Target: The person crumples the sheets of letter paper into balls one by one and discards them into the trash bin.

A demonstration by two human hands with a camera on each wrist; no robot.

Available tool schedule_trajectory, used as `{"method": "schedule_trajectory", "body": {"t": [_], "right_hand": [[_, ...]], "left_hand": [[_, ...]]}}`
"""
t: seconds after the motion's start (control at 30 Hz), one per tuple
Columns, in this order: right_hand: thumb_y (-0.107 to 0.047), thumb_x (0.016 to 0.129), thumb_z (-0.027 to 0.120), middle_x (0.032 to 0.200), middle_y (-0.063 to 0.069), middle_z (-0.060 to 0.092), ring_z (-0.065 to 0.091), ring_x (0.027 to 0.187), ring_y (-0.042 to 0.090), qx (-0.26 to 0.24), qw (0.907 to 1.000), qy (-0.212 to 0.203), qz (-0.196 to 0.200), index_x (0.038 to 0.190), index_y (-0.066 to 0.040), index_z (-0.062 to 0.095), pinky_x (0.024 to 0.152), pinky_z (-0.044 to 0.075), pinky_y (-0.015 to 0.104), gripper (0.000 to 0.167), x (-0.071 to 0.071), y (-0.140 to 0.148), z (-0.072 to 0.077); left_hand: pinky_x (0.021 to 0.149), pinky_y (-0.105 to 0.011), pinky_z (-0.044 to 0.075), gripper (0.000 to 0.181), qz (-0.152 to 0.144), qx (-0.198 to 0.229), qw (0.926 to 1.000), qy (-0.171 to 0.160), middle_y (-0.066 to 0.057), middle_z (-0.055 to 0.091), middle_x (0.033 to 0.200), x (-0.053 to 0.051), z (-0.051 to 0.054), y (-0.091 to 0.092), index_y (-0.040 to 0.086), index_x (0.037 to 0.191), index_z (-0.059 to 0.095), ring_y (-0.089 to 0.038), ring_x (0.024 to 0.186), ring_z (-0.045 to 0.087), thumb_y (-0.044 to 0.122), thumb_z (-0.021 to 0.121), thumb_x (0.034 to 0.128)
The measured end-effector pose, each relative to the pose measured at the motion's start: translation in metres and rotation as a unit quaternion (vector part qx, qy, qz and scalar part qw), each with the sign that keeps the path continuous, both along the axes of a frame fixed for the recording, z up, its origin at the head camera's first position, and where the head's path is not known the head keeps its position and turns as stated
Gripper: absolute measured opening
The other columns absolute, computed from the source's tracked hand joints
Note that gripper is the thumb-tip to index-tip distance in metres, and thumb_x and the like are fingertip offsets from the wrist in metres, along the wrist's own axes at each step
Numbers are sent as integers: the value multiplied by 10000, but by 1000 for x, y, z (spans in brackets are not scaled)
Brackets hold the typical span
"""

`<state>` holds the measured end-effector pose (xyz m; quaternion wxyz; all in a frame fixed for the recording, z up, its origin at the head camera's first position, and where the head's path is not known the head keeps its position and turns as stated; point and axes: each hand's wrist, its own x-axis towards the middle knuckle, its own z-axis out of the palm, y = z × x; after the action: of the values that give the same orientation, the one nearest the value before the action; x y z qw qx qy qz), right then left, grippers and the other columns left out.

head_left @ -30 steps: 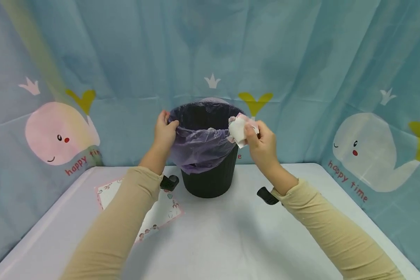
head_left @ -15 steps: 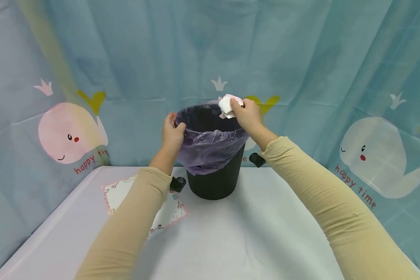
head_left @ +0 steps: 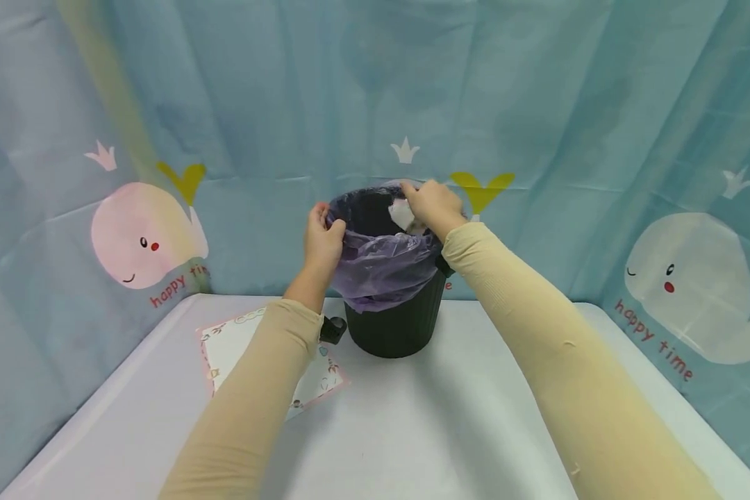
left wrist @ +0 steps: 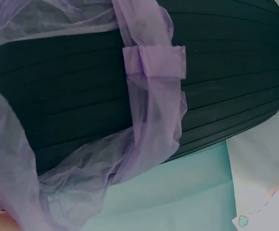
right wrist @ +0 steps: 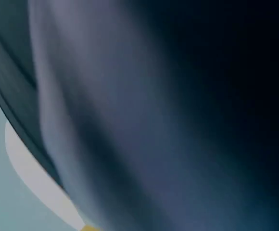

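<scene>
My left hand (head_left: pixel 325 239) grips the left rim of the black bin (head_left: pixel 396 333), thumb outside on the purple bin bag (head_left: pixel 387 267) folded over it. My right hand (head_left: pixel 436 205) is over the bin's right side, its thumb lifted clear of a crumpled piece of paper (head_left: pixel 401 214). The paper is just below that hand, inside the bin's mouth; the fingers behind are partly hidden. Up close in the left wrist view are the ribbed bin wall (left wrist: pixel 226 62) and a hanging strip of bag (left wrist: pixel 154 101). Blurred bag (right wrist: pixel 106 106) fills much of the right wrist view.
A white sheet with a pink patterned border (head_left: pixel 231 340) lies on the white table (head_left: pixel 375 437), left of the bin and partly under my left arm. Behind stands a blue curtain (head_left: pixel 256 104) with printed whales.
My right hand has moved left and over the bin's mouth with the crumpled paper, which has dropped below the thumb. The left hand has kept its grip on the rim. The view has shifted slightly.
</scene>
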<state>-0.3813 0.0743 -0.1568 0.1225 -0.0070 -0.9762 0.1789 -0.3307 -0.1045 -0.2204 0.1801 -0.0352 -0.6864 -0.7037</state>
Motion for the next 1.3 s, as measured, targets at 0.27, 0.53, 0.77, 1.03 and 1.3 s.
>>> {"method": "schedule_trajectory", "body": {"t": [0.27,0.53,0.77,1.03,1.3], "right_hand": [[-426,1039,359,569,-1,361,304,480,136,-261,9908,860,1012,680,-101,474,485,267,276,498,15,15,-1],[-281,1022,465,889,112,628,536,750,258,-207,9778,1421,1527,1055,-28,656,672,409,385,319,42,35,-16],[-233,1015,486,807,96,574,490,680,237,-731,9734,1382,1675,1080,-22,646,647,388,365,273,57,46,-28],[-175,992,503,640,34,419,351,527,168,-1392,9628,1474,1786,1192,9,627,533,299,315,299,69,62,-44],[-98,969,544,767,75,496,417,621,199,-1969,9397,1836,2109,1200,33,602,565,337,296,272,87,68,-63]], "left_hand": [[1128,-271,232,627,-33,37,10000,1,-36,194,1599,1,0,1,91,1538,182,-151,1458,149,26,385,949],[1135,-301,232,571,134,-743,9971,-4,-55,205,1595,2,1,-7,84,1538,188,-180,1451,186,137,393,1008],[1147,-537,-5,637,1088,-2520,9616,-93,-108,329,1540,7,0,-18,56,1507,265,-305,1400,308,450,408,1028],[1136,-497,187,700,688,-2296,9708,61,-160,278,1546,22,-5,-37,-1,1497,226,-349,1410,262,510,324,1029],[1136,-528,181,741,86,-2346,9720,87,-197,184,1565,49,-18,-64,-38,1507,133,-383,1438,142,502,307,1031]]}}
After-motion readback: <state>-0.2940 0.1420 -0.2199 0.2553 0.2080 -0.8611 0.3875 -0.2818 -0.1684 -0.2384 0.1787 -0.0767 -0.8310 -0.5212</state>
